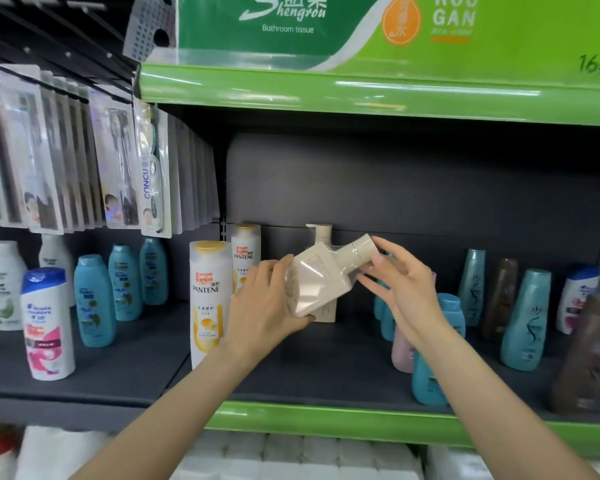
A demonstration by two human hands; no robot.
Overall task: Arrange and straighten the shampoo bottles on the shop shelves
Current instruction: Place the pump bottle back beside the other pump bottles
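Observation:
A cream shampoo bottle (321, 278) hangs tilted in the air over the dark shelf (326, 368), its cap pointing up and to the right. My left hand (267, 303) grips its base and body. My right hand (399, 275) touches the cap end with spread fingers. Behind it a second cream pump bottle (321, 233) stands upright at the back of the shelf. Two white and yellow Pantene bottles (210, 299) stand to the left. Teal bottles (527, 317) and brown bottles (499, 296) stand to the right.
On the left shelf stand teal bottles (94, 299), white bottles (4, 282) and a blue-capped one (47, 323). Toothbrush packs (118, 168) hang above them. Green shelf edges (361, 91) run above and below; tissue packs (291, 455) lie underneath.

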